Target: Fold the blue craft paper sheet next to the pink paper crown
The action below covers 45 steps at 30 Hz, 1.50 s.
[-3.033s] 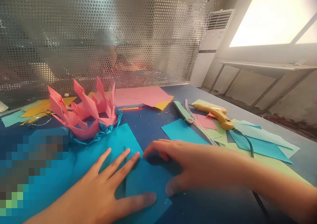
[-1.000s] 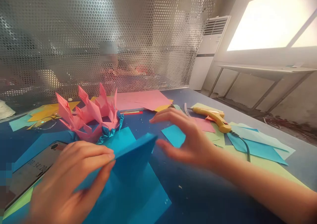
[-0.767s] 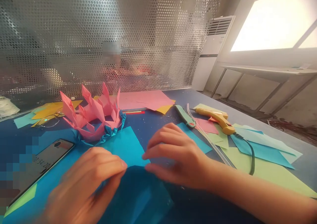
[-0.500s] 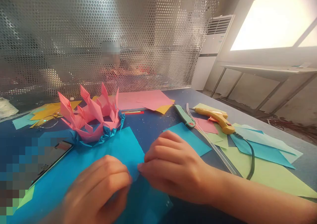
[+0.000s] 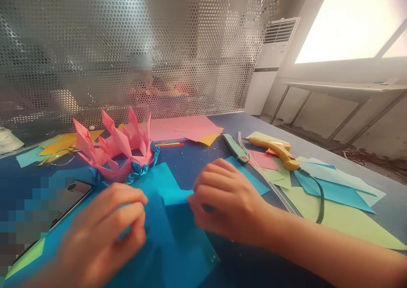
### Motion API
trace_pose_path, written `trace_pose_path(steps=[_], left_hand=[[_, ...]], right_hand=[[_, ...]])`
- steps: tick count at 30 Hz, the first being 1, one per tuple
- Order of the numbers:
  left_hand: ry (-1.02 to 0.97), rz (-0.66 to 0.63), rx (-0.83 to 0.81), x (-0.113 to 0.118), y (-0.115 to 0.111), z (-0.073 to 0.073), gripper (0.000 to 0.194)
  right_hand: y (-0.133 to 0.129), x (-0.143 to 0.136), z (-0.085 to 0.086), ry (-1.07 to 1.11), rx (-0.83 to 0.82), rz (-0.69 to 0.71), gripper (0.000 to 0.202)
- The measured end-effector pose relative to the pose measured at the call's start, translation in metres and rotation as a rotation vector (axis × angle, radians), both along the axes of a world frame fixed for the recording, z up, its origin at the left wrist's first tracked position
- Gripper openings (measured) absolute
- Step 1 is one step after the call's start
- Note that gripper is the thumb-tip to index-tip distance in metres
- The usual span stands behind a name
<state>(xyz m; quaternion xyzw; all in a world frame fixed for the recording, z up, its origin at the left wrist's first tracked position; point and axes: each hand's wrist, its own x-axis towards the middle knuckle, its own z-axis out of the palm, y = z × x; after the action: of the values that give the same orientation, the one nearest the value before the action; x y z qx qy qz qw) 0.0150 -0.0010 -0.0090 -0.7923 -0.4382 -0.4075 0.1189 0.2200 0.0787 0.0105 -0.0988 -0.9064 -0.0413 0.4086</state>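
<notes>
My right hand [image 5: 222, 199] pinches the right end of a small blue paper piece [image 5: 177, 196] above the larger blue sheet [image 5: 152, 237]. To its left, my left hand [image 5: 108, 228] is curled over the blue sheet, its fingertips apart from the small piece; whether anything is between its thumb and fingers is hidden. Behind my left hand stands a folded pink paper form [image 5: 119, 148] with pointed tips and a crumpled blue paper edge [image 5: 140, 171].
A phone [image 5: 71, 199] and glasses [image 5: 62, 157] lie at the left. On the right are a green cutter [image 5: 235, 148], a yellow glue gun [image 5: 278, 152] with its cable, clear sticks [image 5: 270, 177] and green sheets [image 5: 343, 218]. Pink sheets [image 5: 187, 127] lie by the perforated metal screen [image 5: 190, 46].
My left hand has moved left, away from my right hand. The small blue piece now shows between them, and my right hand has shifted slightly right and up.
</notes>
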Motion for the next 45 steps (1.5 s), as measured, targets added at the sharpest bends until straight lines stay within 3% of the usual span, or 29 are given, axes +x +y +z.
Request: trace_pose_path(steps=[4,7,9,12,14,18,23,26,30,33,37,45], left_hand=[[-0.077,0.048,-0.064,-0.002,0.002,0.001,0.029],[-0.125,0.062,-0.104,-0.007,0.001,0.003,0.024],[-0.154,0.052,-0.13,-0.01,0.001,0.003,0.02],[-0.18,-0.08,-0.183,-0.014,0.001,0.001,0.004],[-0.148,-0.242,-0.221,-0.016,0.001,-0.002,0.016],[-0.122,-0.423,-0.301,-0.016,-0.002,-0.006,0.036],[-0.186,-0.286,-0.378,-0.009,-0.005,-0.009,0.015],[-0.255,-0.244,-0.429,-0.008,-0.004,-0.01,0.023],[-0.236,-0.259,-0.451,-0.01,-0.004,-0.008,0.009],[-0.238,-0.261,-0.481,-0.009,-0.005,-0.004,0.012],[-0.199,-0.15,-0.412,-0.005,-0.007,-0.001,0.006],[-0.167,-0.136,-0.313,-0.004,-0.008,0.0,0.007]], right_hand=[[0.0,-0.002,-0.002,0.082,-0.228,0.022,0.014],[-0.008,-0.002,-0.001,0.065,-0.417,0.179,0.011],[-0.013,-0.002,0.001,0.02,-0.63,0.284,0.009],[-0.019,-0.003,0.005,-0.023,-1.003,0.302,0.018],[-0.021,-0.005,0.005,-0.032,-1.27,0.323,0.02],[-0.02,-0.011,-0.001,-0.101,-1.689,0.455,0.056],[-0.016,-0.015,-0.003,-0.072,-1.878,0.45,0.074],[-0.013,-0.013,0.001,-0.056,-1.861,0.478,0.06],[-0.012,-0.009,0.004,-0.03,-1.708,0.389,0.027],[-0.013,-0.01,0.002,0.001,-1.67,0.322,0.031],[-0.015,-0.011,-0.001,0.087,-1.662,0.297,0.034],[-0.02,-0.009,0.004,0.084,-1.296,0.194,0.012]])
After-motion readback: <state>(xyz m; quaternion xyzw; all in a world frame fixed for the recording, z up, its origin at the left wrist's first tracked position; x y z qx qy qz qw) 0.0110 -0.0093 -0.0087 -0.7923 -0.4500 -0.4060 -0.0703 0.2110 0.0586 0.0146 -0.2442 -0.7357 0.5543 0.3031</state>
